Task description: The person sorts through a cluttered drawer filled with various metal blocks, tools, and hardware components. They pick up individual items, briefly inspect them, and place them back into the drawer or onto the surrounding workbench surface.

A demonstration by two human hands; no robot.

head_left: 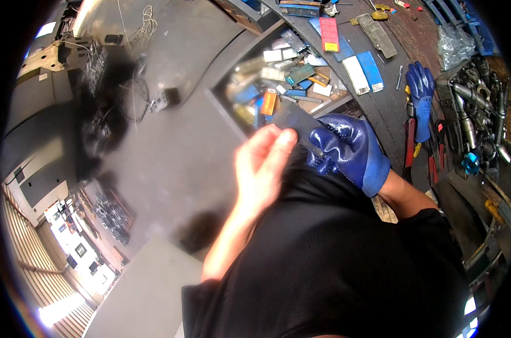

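Between my two hands is a dark grey, flat rectangular piece [296, 121], its kind not clear. My bare left hand [260, 160] pinches its near left edge between thumb and fingers. My right hand [350, 153], in a shiny blue coated glove, is closed round its right end, and the curled fingers hide that part. Just beyond my hands, an open drawer [226, 111] holds many small flat boxes, among them an orange box [268, 102] and a green box [300, 74].
On the dark bench [379, 112] to the right lie a second blue glove [420, 93], red-handled pliers [410, 143], a red case [329, 35] and a grey case [378, 35]. Metal tool holders [475, 101] crowd the far right. A cable [210, 65] crosses the grey floor at left.
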